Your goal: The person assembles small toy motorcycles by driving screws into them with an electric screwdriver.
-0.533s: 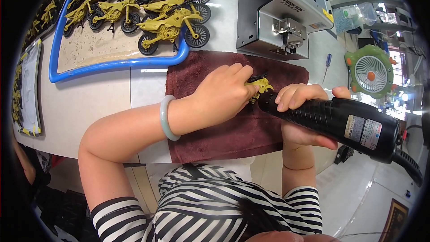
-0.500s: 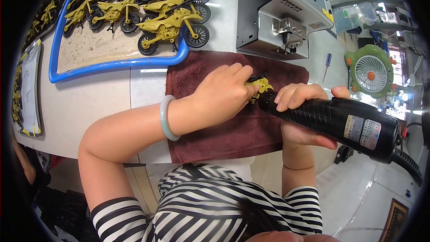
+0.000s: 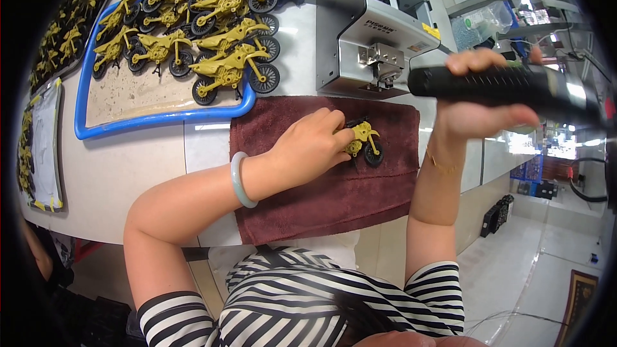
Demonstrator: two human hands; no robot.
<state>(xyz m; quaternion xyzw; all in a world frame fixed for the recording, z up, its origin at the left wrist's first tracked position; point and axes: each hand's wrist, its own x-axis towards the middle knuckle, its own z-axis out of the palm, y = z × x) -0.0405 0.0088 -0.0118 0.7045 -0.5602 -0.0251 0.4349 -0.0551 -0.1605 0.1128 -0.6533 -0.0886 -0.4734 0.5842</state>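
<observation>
On the dark red towel (image 3: 321, 209) lies a small yellow toy motorcycle (image 3: 364, 136) with a black wheel. My left hand (image 3: 307, 149) is closed on its left part, hiding that end. A pale bangle circles the left wrist. Off to the right and above the table, my right hand (image 3: 479, 119) is wrapped around a thick black electric screwdriver (image 3: 508, 87). Its front end points left, apart from the toy, and its rear is blurred. The bit cannot be made out.
Several yellow toy motorcycles (image 3: 228, 67) lie in a blue-rimmed tray (image 3: 160, 117) at the far left. A grey and black metal machine (image 3: 344, 45) stands beyond the towel. More toys (image 3: 67, 19) sit at the left edge, near a white sheet-covered board (image 3: 48, 144).
My right hand has lifted the electric screwdriver up and to the right, away from the toy motorcycle. The toy's black wheel now shows. My left hand still holds the toy on the towel.
</observation>
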